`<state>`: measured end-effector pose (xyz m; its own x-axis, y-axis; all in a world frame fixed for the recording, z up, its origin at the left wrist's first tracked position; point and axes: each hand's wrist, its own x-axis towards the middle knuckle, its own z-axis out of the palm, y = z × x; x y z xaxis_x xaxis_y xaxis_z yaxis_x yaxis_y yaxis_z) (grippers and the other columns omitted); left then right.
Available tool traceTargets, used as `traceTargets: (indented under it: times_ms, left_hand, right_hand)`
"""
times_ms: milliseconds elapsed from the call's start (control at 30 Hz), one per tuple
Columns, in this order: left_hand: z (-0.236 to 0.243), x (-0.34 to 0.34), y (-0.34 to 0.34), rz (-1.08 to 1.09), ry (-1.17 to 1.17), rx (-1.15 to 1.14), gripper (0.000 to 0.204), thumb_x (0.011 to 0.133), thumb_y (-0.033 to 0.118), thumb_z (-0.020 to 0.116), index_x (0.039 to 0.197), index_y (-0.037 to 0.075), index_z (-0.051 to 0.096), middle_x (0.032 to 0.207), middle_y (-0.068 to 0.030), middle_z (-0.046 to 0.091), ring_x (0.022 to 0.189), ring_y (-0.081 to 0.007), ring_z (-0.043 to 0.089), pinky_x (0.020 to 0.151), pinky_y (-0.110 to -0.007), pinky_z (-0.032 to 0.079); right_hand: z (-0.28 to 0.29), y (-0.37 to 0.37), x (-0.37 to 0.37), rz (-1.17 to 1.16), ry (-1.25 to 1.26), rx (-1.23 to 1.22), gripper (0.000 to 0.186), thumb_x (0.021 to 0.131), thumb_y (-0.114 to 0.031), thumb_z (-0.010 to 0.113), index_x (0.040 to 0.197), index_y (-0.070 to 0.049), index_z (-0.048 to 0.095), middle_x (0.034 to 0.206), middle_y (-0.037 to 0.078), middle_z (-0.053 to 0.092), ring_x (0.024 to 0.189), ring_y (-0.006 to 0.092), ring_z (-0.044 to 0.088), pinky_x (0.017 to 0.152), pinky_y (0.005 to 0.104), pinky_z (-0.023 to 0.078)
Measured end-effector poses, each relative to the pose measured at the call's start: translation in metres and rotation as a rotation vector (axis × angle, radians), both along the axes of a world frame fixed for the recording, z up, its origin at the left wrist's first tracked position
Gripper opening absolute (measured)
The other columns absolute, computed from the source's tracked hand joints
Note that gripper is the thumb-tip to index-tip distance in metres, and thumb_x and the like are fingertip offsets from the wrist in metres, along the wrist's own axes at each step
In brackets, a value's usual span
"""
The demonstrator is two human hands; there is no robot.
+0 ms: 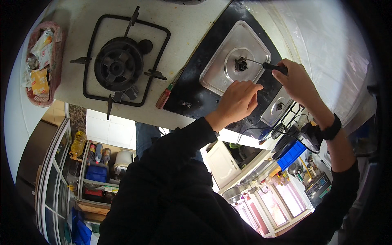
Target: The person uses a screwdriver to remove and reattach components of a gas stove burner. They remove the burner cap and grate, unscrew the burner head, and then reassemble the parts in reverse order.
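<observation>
A black-handled screwdriver [271,66] is gripped in my right hand [295,77], its thin shaft pointing left. The tip meets the dark burner seat [241,64] in the middle of a square metal drip plate [220,67], or ends just beside it. That plate is set in a black gas cooktop [185,87]. My left hand [239,100] is over the plate's near edge, below the burner seat. Its fingers are curled, and whatever they may hold is hidden. A smaller metal plate [276,111] sits on the cooktop to the right of my left hand.
Left of the cooktop, a black pan support [98,20] surrounds a round burner part [118,67] on the counter. A red-handled screwdriver [164,96] lies along the cooktop's edge. A pink basket [59,61] of packets stands far left. Shelves with bottles [98,153] are below.
</observation>
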<state>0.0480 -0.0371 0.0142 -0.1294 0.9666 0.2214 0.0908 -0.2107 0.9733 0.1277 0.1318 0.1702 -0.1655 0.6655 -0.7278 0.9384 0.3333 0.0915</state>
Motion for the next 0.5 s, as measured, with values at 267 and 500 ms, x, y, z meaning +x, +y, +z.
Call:
traceTargets:
  times_ms: [267,500]
  left_hand:
    - [0.006,-0.001,-0.013,-0.034,-0.02,0.019,0.038,0.085,0.002,0.07,0.12,0.008,0.059,0.087,-0.0058,0.062,0.076,-0.0262,0.063,0.072,-0.041,0.047]
    - [0.005,-0.017,-0.039,-0.051,0.005,0.011,0.043,0.08,0.001,0.072,0.12,0.009,0.058,0.088,-0.0056,0.061,0.079,-0.0265,0.062,0.074,-0.042,0.046]
  right_hand:
    - [-0.002,-0.007,0.006,-0.153,-0.005,-0.002,0.044,0.097,-0.039,0.067,0.106,0.004,0.068,0.091,0.024,0.071,0.088,0.0397,0.069,0.078,0.0462,0.051]
    - [0.035,-0.024,0.027,0.023,-0.014,0.13,0.036,0.098,-0.032,0.066,0.11,0.002,0.066,0.086,0.02,0.07,0.083,0.036,0.068,0.074,0.043,0.051]
